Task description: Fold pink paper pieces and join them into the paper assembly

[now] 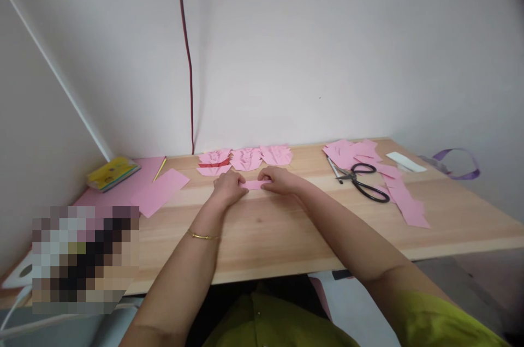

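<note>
A narrow strip of pink paper (254,185) lies flat near the middle of the wooden table, stretched between my two hands. The fingers of my left hand (230,187) are closed on its left end. At the right end, my right hand (279,180) pinches it the same way. Just behind my hands, a row of cut pink paper pieces (246,159) with folds and drawn marks lies along the wall. A red strip (214,163) lies across the leftmost piece.
Black-handled scissors (360,180), a pen (334,169) and pink paper scraps (403,194) lie at right, near a white strip (406,162). At left are pink sheets (164,194), a yellow pencil (160,169) and a yellow book (113,174). A red cord (187,52) hangs down the wall.
</note>
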Demonstrator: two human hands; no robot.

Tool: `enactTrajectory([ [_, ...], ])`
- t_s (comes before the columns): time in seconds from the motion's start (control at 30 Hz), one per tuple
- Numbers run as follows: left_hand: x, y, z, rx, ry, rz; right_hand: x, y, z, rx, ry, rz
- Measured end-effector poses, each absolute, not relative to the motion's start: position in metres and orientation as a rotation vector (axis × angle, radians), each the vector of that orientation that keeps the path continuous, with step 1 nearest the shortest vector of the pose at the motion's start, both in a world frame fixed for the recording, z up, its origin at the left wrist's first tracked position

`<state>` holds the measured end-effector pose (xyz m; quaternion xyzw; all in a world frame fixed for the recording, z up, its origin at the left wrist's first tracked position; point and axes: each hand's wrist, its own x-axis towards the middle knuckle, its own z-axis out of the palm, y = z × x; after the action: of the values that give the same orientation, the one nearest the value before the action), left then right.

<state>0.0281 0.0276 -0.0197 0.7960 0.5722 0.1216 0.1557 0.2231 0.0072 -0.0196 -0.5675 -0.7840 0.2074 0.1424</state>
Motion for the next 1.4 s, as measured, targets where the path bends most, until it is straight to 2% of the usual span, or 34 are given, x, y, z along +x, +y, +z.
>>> enactTrajectory([
  [0.2, 0.026, 0.033, -0.03, 2.292, 1.499, 0.588, 0.227, 0.006, -0.021, -1.567, -2.192, 0.659],
  [0.57, 0.03, 0.036, -0.032, 2.121, 1.278, 0.832, 0.219, 0.012, -0.038, -1.144, -1.88, 0.864],
  [0.77, 0.032, 0.039, -0.031, 1.538, 1.097, 1.159, 0.219, 0.013, -0.032, -1.113, -1.686, 0.919],
  [0.9, 0.037, 0.037, -0.035, 1.329, 0.862, 1.036, 0.215, 0.011, -0.027, -1.051, -1.58, 1.01],
  [1.03, 0.044, 0.032, -0.036, 1.312, 0.914, 1.047, 0.209, 0.008, -0.022, -0.999, -1.565, 1.069],
  [1.4, 0.044, 0.027, -0.027, 1.333, 0.965, 1.076, 0.212, 0.008, -0.018, -1.0, -1.671, 0.879],
])
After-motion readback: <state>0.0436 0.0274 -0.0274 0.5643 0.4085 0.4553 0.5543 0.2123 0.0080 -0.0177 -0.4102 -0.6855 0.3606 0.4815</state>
